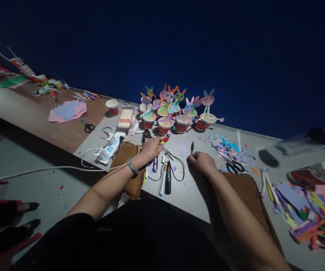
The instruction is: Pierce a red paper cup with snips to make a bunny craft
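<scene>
My left hand (150, 149), with a band on its wrist, has its fingers closed round a small red-and-yellow tube (164, 141). In my right hand (204, 162), the curled fingers grip the end of a black pen (192, 147), which points away from me. A pale pink rabbit-shaped cutout (183, 146) lies on the white tabletop between the hands. Nearer to me are a white marker (163, 180) and a black marker (168, 178), with a thin black cord (184, 169) looped beside them.
Paper cups (165, 126) with rabbit-faced straw figures stand at the back. Scissors (235, 166) and paper scraps (230, 146) lie at right, beyond a brown pouch (244, 184). At left are a power strip (110, 148), its cable, and another brown pouch (125, 156).
</scene>
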`<act>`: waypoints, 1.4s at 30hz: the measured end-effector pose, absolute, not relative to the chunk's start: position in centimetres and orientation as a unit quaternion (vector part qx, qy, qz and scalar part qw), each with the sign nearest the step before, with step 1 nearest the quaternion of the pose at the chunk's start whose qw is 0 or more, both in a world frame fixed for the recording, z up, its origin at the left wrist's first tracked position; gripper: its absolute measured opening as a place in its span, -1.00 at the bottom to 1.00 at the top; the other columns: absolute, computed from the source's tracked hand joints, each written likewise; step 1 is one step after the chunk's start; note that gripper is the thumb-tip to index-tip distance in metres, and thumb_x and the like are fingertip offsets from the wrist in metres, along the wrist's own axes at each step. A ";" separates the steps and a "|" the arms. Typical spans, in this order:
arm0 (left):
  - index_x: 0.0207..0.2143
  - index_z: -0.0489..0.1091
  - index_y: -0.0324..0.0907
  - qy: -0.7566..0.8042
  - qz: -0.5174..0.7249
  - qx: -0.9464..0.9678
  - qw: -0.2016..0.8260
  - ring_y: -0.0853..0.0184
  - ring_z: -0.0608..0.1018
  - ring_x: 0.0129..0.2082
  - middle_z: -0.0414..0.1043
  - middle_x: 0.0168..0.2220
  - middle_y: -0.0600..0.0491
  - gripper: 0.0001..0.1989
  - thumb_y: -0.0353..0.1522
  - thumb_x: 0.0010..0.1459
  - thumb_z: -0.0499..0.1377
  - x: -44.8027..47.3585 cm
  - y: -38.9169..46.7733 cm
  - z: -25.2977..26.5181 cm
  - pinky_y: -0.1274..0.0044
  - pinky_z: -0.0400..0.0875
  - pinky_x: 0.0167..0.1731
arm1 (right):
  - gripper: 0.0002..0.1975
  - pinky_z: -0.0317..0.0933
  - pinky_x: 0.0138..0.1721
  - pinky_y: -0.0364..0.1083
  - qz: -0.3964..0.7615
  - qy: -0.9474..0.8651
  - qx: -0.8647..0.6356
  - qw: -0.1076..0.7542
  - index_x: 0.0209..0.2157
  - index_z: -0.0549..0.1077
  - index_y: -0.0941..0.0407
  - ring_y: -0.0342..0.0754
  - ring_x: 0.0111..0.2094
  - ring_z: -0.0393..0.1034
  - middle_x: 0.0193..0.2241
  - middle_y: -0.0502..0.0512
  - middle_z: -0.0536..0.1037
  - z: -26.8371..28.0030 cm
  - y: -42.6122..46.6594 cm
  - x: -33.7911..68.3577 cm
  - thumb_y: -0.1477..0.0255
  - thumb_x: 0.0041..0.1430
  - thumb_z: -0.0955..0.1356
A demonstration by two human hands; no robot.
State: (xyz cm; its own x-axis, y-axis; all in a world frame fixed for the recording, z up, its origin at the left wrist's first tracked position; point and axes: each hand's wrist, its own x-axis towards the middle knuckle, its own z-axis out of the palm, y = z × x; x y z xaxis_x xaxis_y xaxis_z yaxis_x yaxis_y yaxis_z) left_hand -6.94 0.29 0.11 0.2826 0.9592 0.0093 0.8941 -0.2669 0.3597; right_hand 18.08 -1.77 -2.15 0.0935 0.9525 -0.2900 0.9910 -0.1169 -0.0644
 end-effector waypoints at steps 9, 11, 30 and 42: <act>-0.02 0.35 -0.15 0.573 0.115 0.807 0.084 0.15 0.48 -0.05 0.50 -0.09 -0.07 -0.71 -0.33 0.26 -0.01 -7.4 1.3 1.2 0.33 0.21 -0.06 | -0.63 0.14 -0.36 -0.08 -0.119 0.666 0.735 0.054 -0.32 0.55 0.11 0.09 -0.26 0.46 -0.32 0.25 0.59 -2.2 -2.2 18.4 0.16 0.19 0.23; -0.06 0.38 -0.17 0.571 0.108 0.811 0.072 0.13 0.48 -0.06 0.51 -0.11 -0.09 -0.73 -0.34 0.24 0.00 -7.5 1.3 1.2 0.31 0.20 -0.07 | -0.61 0.15 -0.35 -0.07 -0.107 0.666 0.737 0.036 -0.28 0.54 0.11 0.10 -0.25 0.45 -0.32 0.25 0.58 -2.1 -1.9 18.3 0.14 0.21 0.22; -0.04 0.34 -0.16 0.581 0.119 0.802 0.066 0.18 0.47 -0.09 0.50 -0.11 -0.05 -0.71 -0.30 0.30 -0.07 -7.9 0.6 -0.5 0.34 0.13 -0.10 | -0.78 0.16 -0.06 0.02 -0.111 0.730 0.672 -0.046 -0.29 0.55 0.16 0.14 -0.12 0.31 -0.21 0.28 0.46 -3.0 5.7 18.0 0.34 0.12 0.33; -0.06 0.30 -0.25 0.580 0.066 0.812 -0.004 0.12 0.43 -0.11 0.36 -0.10 -0.17 -0.72 -0.35 0.23 -0.02 -7.3 -0.4 -0.7 0.32 0.17 -0.13 | -0.70 0.18 -0.10 -0.10 -0.065 0.714 0.679 -0.158 -0.21 0.50 0.11 0.00 -0.18 0.39 -0.22 0.15 0.55 -1.1 -2.9 22.9 0.29 0.23 0.21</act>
State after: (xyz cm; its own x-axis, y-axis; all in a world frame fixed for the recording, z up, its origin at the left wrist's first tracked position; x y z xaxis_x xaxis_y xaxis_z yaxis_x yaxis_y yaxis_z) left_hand -7.26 -0.37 -0.66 0.3188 0.9413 0.1108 0.9422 -0.3274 0.0705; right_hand 22.93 -2.85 -1.11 -0.0270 0.9900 0.1382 0.9491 0.0688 -0.3073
